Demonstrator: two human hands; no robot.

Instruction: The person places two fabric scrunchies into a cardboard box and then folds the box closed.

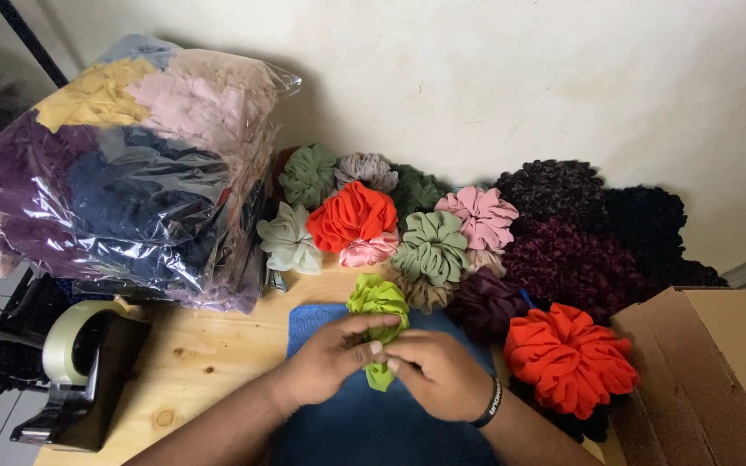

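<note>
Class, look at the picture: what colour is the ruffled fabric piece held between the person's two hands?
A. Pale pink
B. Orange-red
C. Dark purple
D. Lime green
D: the left hand and right hand pinch a lime green ruffled fabric piece over the blue cloth.

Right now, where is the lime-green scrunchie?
The lime-green scrunchie sits centre frame, held between the left hand and right hand over the blue cloth.
</note>
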